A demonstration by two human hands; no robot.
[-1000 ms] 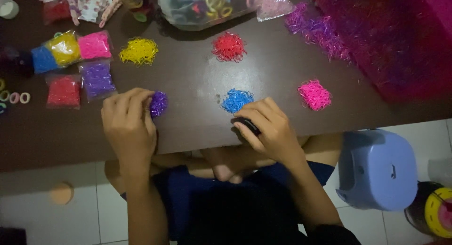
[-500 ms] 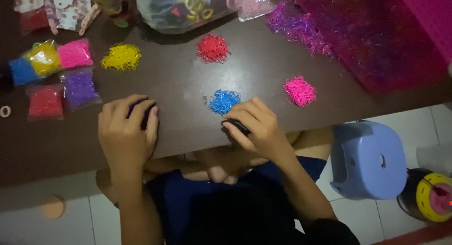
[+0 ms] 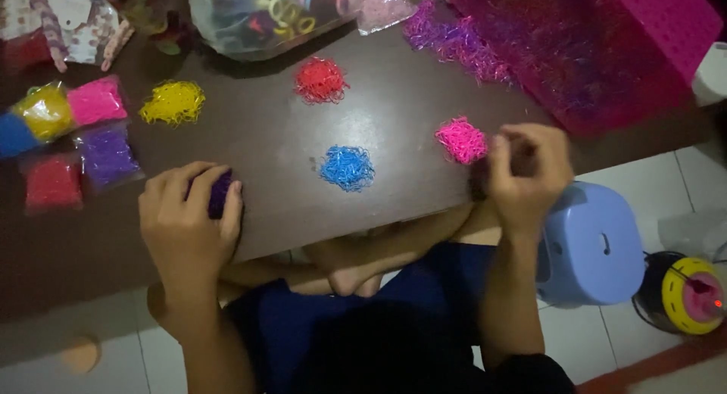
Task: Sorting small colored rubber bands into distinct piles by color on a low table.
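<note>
Head view, looking down at a dark tabletop [image 3: 273, 205]. The left hand [image 3: 189, 227] lies palm down at the near table edge, its fingers curled together over a purple pile of small elastic bands [image 3: 220, 195]; only a sliver of that pile shows between the fingertips, so the hand covers it rather than visibly pinching it. The right hand [image 3: 528, 174] hovers at the near edge, fingers drawn into a loose fist; whether anything is pinched inside cannot be told.

Key relation: the pink pile [image 3: 461, 139] lies just beside the right hand, on its thumb side and slightly farther from the body, almost touching the fingertips. The blue pile [image 3: 347, 168] lies between the two hands, nearer to the left hand's fingertips than to the right's, yet apart from both. The red pile [image 3: 321, 80] and yellow pile [image 3: 173, 101] sit well beyond either hand, toward the far side. None of the piles has a clear long axis; each is a roundish heap.

Left of the left hand lie small filled bags [image 3: 76, 133]. A pale blue stool [image 3: 594, 246] stands just beside the right forearm, below table level.
</note>
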